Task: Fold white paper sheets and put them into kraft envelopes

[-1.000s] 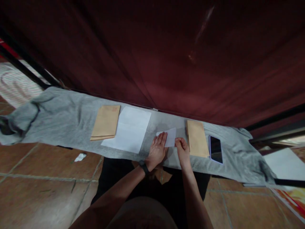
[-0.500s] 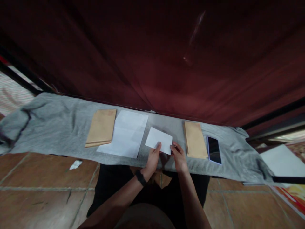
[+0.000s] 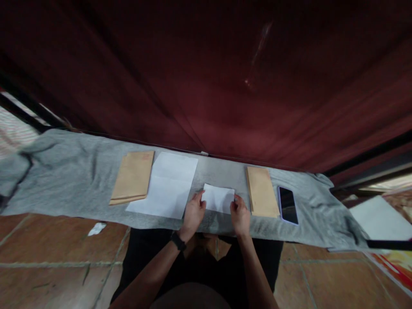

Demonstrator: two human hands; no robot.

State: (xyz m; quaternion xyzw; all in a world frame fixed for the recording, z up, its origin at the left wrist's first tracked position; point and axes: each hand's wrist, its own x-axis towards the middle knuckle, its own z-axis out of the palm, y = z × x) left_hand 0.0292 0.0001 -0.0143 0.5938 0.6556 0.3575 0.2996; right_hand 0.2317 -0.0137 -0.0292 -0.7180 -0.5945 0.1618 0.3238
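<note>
A small folded white paper (image 3: pixel 218 198) sits just above the grey cloth (image 3: pixel 77 176), held at both ends. My left hand (image 3: pixel 192 214) pinches its left edge and my right hand (image 3: pixel 240 213) pinches its right edge. A larger white sheet (image 3: pixel 167 184) with fold creases lies flat on the cloth to the left of my hands. A stack of brown envelopes (image 3: pixel 262 191) lies just right of my right hand. I wear a black wristband on the left wrist.
Another stack of brown envelopes (image 3: pixel 131 177) lies left of the large sheet. A dark phone (image 3: pixel 287 199) rests on the cloth at the right. A dark red curtain (image 3: pixel 225 73) hangs behind. A white scrap (image 3: pixel 96 228) lies on the tiled floor; a white board (image 3: pixel 380 221) sits far right.
A second ago my left hand pressed the folded paper flat on the cloth. Both hands have since lifted it, turned it level and now hold it by its two ends.
</note>
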